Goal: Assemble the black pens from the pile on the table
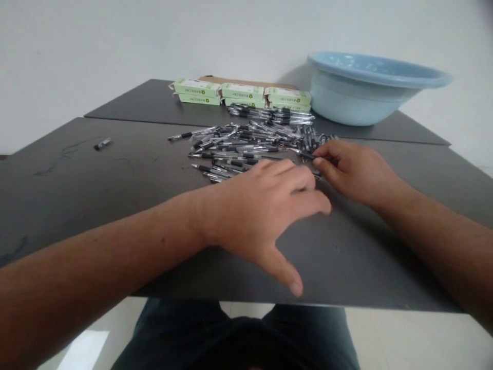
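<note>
My left hand (269, 208) hovers above the near side of the pen pile, fingers spread and thumb stretched toward me, with nothing in it. Behind and partly beneath it lies a heap of clear pens with black grips (246, 139). At the right edge of the heap, my right hand (348, 167) pinches a pen (304, 153) between thumb and forefinger; its tip end points left over the other pens. Some pens are hidden behind my left hand.
Several light-green cardboard boxes (242, 91) are stacked at the back. A large light-blue basin (365, 97) stands back right. One small clear-and-black piece (102, 144) lies far left on the dark table (69, 180). A seam crosses the table behind the pens.
</note>
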Demonstrator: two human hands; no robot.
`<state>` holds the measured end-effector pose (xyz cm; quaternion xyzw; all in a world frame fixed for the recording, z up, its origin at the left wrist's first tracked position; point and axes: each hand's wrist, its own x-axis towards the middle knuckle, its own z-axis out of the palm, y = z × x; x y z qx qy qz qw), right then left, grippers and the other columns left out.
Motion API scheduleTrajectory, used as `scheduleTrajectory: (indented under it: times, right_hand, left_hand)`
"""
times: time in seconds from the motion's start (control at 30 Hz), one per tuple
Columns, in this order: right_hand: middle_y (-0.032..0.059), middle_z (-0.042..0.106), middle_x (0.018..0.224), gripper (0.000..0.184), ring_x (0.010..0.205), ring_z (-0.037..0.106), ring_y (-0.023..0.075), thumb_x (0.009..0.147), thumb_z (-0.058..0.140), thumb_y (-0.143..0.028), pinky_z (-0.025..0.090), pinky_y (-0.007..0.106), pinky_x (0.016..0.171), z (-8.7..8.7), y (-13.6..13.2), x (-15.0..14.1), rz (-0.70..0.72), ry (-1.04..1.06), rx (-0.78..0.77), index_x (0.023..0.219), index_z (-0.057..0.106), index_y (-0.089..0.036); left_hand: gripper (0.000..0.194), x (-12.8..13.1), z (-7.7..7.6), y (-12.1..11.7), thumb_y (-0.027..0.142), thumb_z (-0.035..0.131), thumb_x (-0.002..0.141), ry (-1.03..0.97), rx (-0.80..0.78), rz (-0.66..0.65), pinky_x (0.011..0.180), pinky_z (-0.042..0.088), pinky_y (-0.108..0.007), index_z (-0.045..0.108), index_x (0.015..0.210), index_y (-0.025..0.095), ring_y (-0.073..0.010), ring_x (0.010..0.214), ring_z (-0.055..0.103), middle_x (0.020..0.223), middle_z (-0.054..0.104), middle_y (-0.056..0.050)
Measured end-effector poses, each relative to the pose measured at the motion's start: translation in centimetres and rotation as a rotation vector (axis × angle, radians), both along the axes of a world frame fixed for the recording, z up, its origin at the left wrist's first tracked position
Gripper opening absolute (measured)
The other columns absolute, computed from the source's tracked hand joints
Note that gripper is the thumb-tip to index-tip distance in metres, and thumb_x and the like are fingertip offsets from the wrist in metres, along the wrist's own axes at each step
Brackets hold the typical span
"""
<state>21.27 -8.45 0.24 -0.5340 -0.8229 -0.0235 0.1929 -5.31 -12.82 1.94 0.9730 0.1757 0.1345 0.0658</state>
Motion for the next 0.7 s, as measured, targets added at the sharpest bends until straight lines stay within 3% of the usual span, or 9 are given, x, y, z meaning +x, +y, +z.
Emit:
scheduleTrajectory:
  times: [0.07, 0.17, 0.3, 0.53, 0.7]
  right_hand:
    - [0.0109, 0.079, 0.098, 0.028, 0.087, 0.071, 0.0304, 0.095, 0.053, -0.037, 0.051, 0.04, 0.076, -0.3, 0.3, 0.1, 0.019, -0.02, 0.002, 0.105, 0.075, -0.021]
    - [0.0115, 0.079, 0.099, 0.027, 0.091, 0.072, 0.0324, 0.094, 0.054, -0.037, 0.053, 0.042, 0.079, -0.6, 0.6, 0.3, 0.031, -0.039, 0.018, 0.102, 0.075, -0.022]
    - [0.0114, 0.078, 0.097, 0.025, 0.094, 0.072, 0.0333, 0.094, 0.055, -0.036, 0.053, 0.043, 0.082, -0.9, 1.3, 0.7, 0.053, -0.065, 0.057, 0.099, 0.075, -0.022]
    - [0.0116, 0.075, 0.093, 0.024, 0.092, 0.07, 0.0318, 0.095, 0.055, -0.034, 0.052, 0.042, 0.081, -1.7, 2.3, 1.5, 0.065, -0.104, 0.093, 0.099, 0.075, -0.02]
    - [0.0112, 0.075, 0.091, 0.024, 0.092, 0.07, 0.0315, 0.095, 0.055, -0.034, 0.051, 0.042, 0.08, -1.7, 2.3, 1.6, 0.074, -0.099, 0.1, 0.098, 0.075, -0.021]
  left_hand:
    - [0.093, 0.7, -1.4, -0.7, 0.087, 0.067, 0.077, -0.022, 0.061, -0.106, 0.116, 0.036, -0.054, 0.06, 0.144, 0.024, -0.0403, 0.129, 0.054, 0.139, 0.062, -0.018]
    - [0.094, 1.1, -3.5, -0.7, 0.083, 0.063, 0.084, -0.017, 0.088, -0.129, 0.116, 0.036, -0.056, 0.057, 0.147, 0.014, -0.0397, 0.128, 0.053, 0.138, 0.059, -0.021]
    - [0.084, 1.1, -4.6, 0.0, 0.079, 0.057, 0.091, -0.041, 0.078, -0.146, 0.112, 0.039, -0.054, 0.06, 0.144, 0.014, -0.0369, 0.124, 0.054, 0.133, 0.06, -0.02]
    - [0.078, 1.3, -4.2, 1.6, 0.077, 0.051, 0.095, -0.052, 0.122, -0.147, 0.112, 0.042, -0.052, 0.062, 0.14, 0.015, -0.0356, 0.121, 0.054, 0.128, 0.062, -0.02]
    - [0.068, -0.5, -1.6, 2.1, 0.074, 0.05, 0.098, -0.108, 0.211, -0.043, 0.113, 0.04, -0.05, 0.063, 0.134, 0.017, -0.0345, 0.123, 0.055, 0.128, 0.064, -0.018]
